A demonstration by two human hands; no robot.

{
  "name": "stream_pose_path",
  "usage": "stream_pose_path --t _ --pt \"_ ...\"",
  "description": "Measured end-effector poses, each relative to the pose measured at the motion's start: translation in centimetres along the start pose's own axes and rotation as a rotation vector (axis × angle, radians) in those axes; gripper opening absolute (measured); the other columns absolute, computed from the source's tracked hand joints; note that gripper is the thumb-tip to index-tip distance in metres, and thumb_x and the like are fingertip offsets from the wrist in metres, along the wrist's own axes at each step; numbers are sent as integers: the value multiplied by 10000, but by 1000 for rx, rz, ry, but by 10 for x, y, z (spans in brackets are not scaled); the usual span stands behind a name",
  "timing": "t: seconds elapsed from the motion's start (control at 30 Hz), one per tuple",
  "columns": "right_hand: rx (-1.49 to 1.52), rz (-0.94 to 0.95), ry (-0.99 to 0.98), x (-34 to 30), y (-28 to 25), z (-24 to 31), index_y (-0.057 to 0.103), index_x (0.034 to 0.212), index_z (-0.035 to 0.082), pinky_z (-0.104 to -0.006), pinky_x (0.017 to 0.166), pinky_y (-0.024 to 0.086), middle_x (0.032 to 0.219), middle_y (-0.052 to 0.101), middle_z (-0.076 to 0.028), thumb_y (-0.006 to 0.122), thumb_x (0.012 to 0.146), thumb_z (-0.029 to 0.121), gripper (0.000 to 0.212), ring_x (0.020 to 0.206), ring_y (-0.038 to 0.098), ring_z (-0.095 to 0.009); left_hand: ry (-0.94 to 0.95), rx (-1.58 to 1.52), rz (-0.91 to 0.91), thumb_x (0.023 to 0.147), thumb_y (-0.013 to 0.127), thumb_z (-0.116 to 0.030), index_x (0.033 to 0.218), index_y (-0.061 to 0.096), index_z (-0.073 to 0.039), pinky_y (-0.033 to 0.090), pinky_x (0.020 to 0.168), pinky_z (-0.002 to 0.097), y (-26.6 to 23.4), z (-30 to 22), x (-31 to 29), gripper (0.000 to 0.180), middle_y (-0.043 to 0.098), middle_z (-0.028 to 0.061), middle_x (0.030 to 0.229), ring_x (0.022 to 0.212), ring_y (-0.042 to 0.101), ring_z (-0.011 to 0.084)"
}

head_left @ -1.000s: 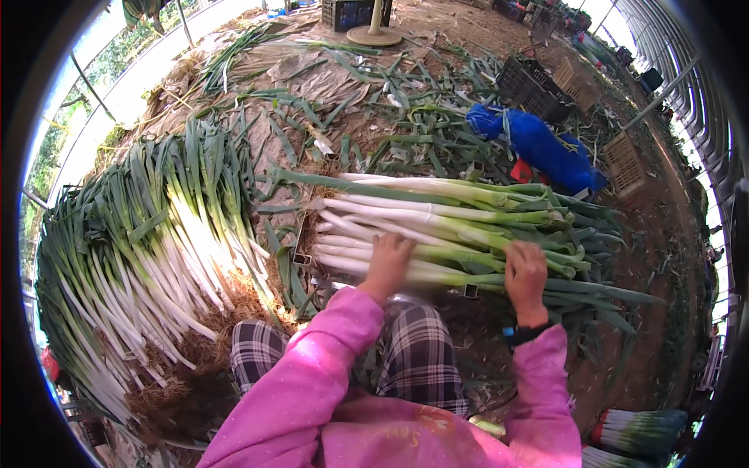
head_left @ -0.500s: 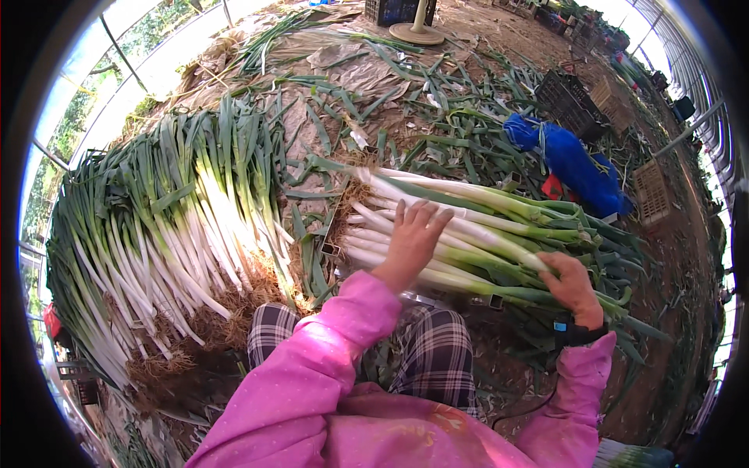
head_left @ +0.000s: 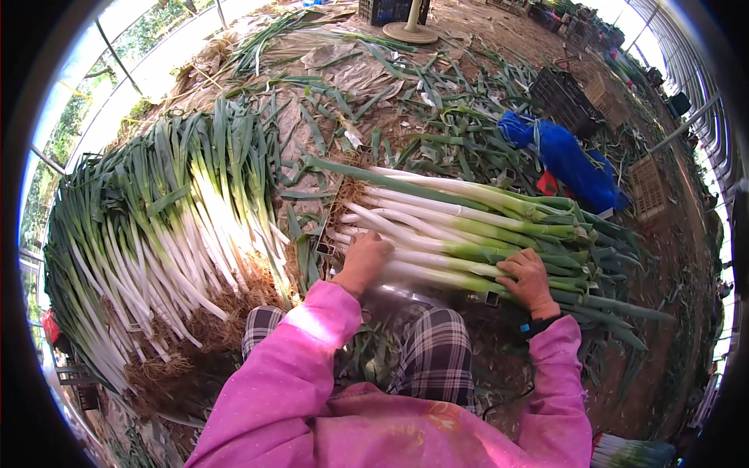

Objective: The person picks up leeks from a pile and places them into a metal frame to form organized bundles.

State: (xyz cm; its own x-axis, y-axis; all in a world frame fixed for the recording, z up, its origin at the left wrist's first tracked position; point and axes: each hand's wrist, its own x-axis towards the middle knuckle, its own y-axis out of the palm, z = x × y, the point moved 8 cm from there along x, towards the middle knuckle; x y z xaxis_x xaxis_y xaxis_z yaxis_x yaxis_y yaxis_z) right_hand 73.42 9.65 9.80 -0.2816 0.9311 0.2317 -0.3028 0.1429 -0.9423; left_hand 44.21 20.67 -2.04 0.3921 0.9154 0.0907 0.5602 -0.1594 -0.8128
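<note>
A pile of leeks [head_left: 437, 222] lies crosswise before my knees, white stems with roots to the left and green leaves to the right. My left hand [head_left: 365, 261] is closed at the near side of the pile, close to the root ends, its fingers curled over the white stems. Farther right, my right hand [head_left: 529, 279] grips the near leeks where white turns to green. Small metal bracket ends [head_left: 491, 299] poke out beneath the pile. Another wide row of leeks [head_left: 168, 242] rests on the ground at left, roots toward me.
Cut leaves [head_left: 460, 117] litter the ground beyond the pile. A blue net bag [head_left: 569, 160] lies at the far right, near a black crate [head_left: 566, 101] and a tan crate [head_left: 647, 187]. A round-based stand [head_left: 410, 33] is at the back. My plaid-covered knees [head_left: 433, 351] are close in front.
My left hand has come down from the top of the pile to its near left side. My right hand has shifted left and nearer, off the upper leek onto the near ones.
</note>
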Motion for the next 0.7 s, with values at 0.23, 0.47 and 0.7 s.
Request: stream_pose_path --t 0.23,0.47,0.7 --pt "41 -7 107 7 2 3 702 822 105 -409 833 433 961 565 -65 787 583 147 257 954 532 -282 179 431 -384 802 630 -216 1177 582 -120 395 977 439 -47 -15 19 390 551 103 1137 1174 455 329" --pt "88 -4 190 0 6 -8 697 787 99 -404 840 438 1005 583 -60 767 618 132 185 957 531 -285 18 401 -12 819 540 -163 1085 611 -82 506 847 426 -11 8 14 287 577 152 1108 1062 567 349" --pt "43 -30 200 -3 11 -13 690 748 132 -398 828 438 999 589 -43 761 622 145 146 961 534 -277 93 195 -258 840 521 -166 1064 661 -156 525 782 415 -92 -28 111 264 631 135 1060 953 649 323"
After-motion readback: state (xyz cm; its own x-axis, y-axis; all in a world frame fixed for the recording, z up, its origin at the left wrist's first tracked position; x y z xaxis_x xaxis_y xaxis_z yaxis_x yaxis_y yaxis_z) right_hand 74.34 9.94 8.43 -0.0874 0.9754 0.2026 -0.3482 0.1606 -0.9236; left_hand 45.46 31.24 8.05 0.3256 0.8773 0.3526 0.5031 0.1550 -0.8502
